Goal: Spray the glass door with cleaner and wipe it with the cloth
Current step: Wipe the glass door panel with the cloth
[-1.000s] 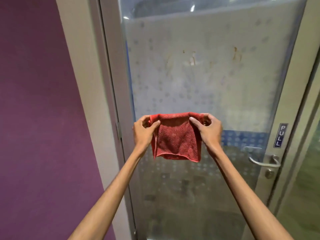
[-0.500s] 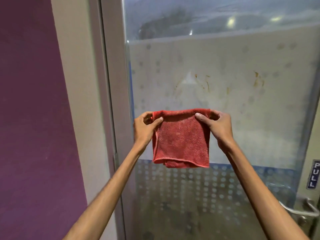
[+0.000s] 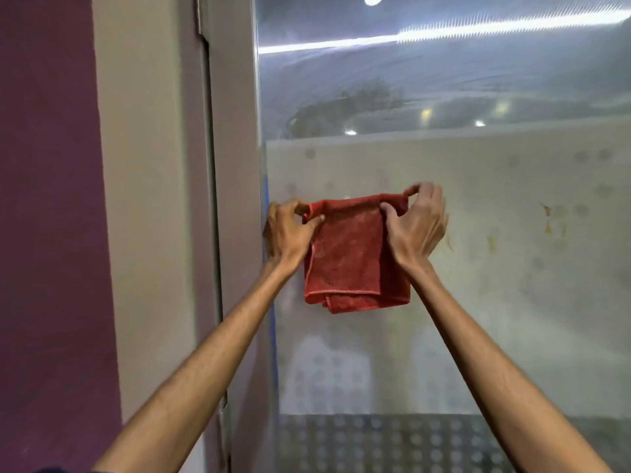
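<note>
A folded red cloth [image 3: 355, 257] hangs in front of the glass door [image 3: 495, 302], held up by its top edge. My left hand [image 3: 286, 230] pinches the cloth's upper left corner, close to the door's left frame. My right hand [image 3: 415, 223] pinches the upper right corner with thumb and fingers. The frosted, dotted band of the glass carries brownish smears [image 3: 546, 220] to the right of the cloth. No spray bottle is in view.
A grey door frame [image 3: 235, 199] and a beige wall strip [image 3: 143, 199] stand left of the glass, with a purple wall [image 3: 47, 233] beyond. Clear glass above the frosted band reflects ceiling lights [image 3: 444, 34].
Both hands have raised the cloth up the door and shifted it left toward the frame. The view has tilted up, so the handle and PULL sign are out of sight.
</note>
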Demonstrator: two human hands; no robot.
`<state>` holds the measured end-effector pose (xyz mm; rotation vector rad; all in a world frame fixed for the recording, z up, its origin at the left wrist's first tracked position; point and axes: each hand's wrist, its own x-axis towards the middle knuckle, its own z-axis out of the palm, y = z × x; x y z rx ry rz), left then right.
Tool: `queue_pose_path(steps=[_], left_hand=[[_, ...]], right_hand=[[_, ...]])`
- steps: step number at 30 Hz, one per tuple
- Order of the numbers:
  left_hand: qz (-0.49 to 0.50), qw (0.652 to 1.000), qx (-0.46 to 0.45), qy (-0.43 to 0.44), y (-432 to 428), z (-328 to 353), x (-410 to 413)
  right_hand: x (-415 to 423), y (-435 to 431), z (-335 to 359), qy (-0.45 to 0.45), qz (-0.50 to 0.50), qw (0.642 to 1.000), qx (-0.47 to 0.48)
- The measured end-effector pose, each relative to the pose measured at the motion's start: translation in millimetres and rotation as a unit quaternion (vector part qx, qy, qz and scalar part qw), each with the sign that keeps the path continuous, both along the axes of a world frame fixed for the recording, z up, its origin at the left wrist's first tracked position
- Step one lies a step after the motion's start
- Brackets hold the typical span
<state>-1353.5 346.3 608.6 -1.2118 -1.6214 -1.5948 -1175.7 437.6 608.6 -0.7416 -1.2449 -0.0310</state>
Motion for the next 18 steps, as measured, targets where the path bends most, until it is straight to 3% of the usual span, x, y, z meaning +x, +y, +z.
queue_pose_path(steps=[6,9,13,18], left_hand=[[0.010,1.000,0.009,-0.006,10.2,-12.7,-11.8],[0.004,0.999,0.033,0.000,10.5,-13.1,-10.5],[-0.002,0.994,0.097,0.056,5.4,-17.3,-15.2],[0.064,0.982,0.140,0.109,-2.8,-36.5,-51.3]], right_hand=[[-29.1,-0.3,-30.7,0.023,-0.013,0.999,0.044],[-55.2,-10.7,-58.7,-0.042,-0.020,0.997,0.057],[-85.4,-9.7,-88.1,-0.198,-0.082,0.977,0.020],[-100.2,2.4,-71.2,-0.208,-0.149,0.967,0.014]])
